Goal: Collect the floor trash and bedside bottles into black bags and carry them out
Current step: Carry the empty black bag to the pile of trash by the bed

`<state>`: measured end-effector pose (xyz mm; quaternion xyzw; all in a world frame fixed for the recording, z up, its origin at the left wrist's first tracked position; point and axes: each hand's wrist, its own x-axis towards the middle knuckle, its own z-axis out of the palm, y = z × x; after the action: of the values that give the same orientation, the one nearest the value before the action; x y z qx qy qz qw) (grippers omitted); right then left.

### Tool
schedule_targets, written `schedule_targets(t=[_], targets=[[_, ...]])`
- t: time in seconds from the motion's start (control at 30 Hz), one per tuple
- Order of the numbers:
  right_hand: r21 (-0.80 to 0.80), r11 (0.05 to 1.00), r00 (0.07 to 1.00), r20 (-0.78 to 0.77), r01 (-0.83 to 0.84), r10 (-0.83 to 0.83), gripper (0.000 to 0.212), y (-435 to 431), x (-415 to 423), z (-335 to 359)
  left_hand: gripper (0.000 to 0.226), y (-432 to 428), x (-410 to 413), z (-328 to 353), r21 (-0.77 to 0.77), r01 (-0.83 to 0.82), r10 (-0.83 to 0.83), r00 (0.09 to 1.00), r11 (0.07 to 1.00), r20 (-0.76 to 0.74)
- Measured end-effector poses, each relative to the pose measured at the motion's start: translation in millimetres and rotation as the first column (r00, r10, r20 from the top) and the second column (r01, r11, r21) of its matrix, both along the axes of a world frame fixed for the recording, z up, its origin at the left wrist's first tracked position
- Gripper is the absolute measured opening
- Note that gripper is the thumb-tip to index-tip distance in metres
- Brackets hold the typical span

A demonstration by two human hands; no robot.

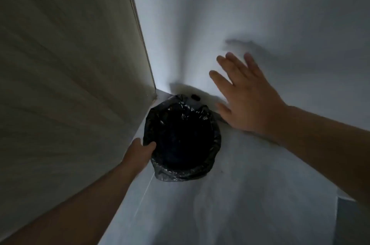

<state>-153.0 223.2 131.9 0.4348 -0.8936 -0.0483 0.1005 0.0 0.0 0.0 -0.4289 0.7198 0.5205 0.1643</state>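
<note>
A: Bag position?
B: Black bag stands mouth-up in the floor corner, between the wood panel and the white wall.
A: Hands?
B: Left hand grips the rim at its near-left edge. Right hand is flat, fingers spread, holding nothing, just right of the far rim. Small dark item behind the bag, can't ID.

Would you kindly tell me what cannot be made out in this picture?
Head view:
Inside of the round bin lined with a black plastic bag: too dark for contents.
Small dark oval thing behind it: too small to identify.
Left hand: fingers hidden by the bag's rim.
</note>
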Motion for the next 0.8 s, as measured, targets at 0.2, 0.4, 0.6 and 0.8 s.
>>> schedule_targets(t=[0.2, 0.4, 0.6, 0.8], targets=[[0.210, 0.977, 0.966, -0.255, 0.029, 0.027, 0.070, -0.7, -60.3, -23.1, 0.011, 1.3, -5.2, -60.9, 0.209, -0.170, 0.133, 0.974, 0.963, 0.182], [0.294, 0.955, 0.945, -0.319, 0.028, 0.070, 0.069, 5.6, -70.6, -33.2, 0.016, 0.6, -8.8, -78.6, 0.200, -0.237, 0.216, 0.969, 0.951, 0.122], [0.285, 0.957, 0.961, -0.275, 0.050, 0.032, 0.073, 4.0, -68.2, -33.0, 0.021, -9.5, -12.8, -50.5, 0.168, -0.204, 0.209, 0.978, 0.965, -0.016], [0.003, 0.979, 0.928, 0.320, 0.203, -0.194, 0.066, -17.5, -29.6, -27.4, 0.036, -21.0, 13.7, 7.5, 0.266, -0.242, 0.264, 0.963, 0.933, -0.048]])
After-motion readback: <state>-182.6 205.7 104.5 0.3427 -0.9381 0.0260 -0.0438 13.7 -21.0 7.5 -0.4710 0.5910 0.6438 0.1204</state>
